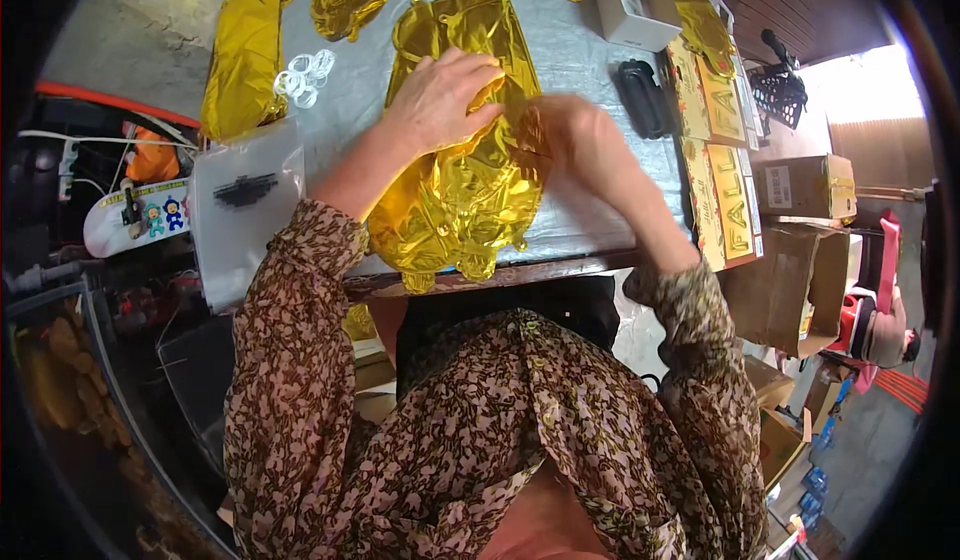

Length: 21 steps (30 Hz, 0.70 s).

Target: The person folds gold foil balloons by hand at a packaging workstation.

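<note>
A shiny gold foil balloon [465, 195], flat and wrinkled, lies lengthwise in front of me, its rounded lower tabs near the table's front edge. My left hand [445, 100] rests on its upper middle, with foil bunched between the thumb and the curled fingers. At the balloon's right edge my right hand [570, 138] is smeared by motion; its fingers cannot be made out, nor whether they hold anything.
More gold foil balloons [245, 55] line the left and far edges of the silver-covered table [590, 215]. White rings [303, 78] and a clear plastic bag [245, 230] lie left. A white box [637, 10], a black tray [643, 100] and printed packages [722, 175] stand right.
</note>
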### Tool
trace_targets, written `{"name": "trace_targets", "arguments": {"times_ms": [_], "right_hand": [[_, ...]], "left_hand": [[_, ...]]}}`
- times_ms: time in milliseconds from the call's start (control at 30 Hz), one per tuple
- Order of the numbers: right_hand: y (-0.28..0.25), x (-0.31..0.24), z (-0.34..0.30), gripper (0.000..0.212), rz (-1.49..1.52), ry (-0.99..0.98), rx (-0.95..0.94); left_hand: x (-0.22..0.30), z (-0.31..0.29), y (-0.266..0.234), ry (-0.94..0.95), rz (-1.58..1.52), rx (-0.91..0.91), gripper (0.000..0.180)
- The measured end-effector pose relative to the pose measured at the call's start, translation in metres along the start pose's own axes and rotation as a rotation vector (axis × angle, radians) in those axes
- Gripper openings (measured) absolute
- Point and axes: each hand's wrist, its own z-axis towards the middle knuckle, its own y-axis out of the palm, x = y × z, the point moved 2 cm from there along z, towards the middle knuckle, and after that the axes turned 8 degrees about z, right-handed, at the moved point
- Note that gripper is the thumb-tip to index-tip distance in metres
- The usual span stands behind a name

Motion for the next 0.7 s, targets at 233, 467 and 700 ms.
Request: {"name": "trace_targets", "arguments": {"times_ms": [233,467,700], "right_hand": [[0.002,0.079,0.11,0.025,-0.071,-0.169,0.122],[-0.004,0.124,0.168,0.023,-0.126,-0.125,0.153],[0.001,0.064,0.128,0.022,-0.17,-0.136,0.164]], "left_hand": [[0.0,-0.001,0.007,-0.036,-0.019,-0.006,0.051],[0.004,0.002,0.005,-0.06,-0.107,-0.034,0.05],[0.0,-0.005,0.007,-0.095,-0.105,-0.012,0.051]]}}
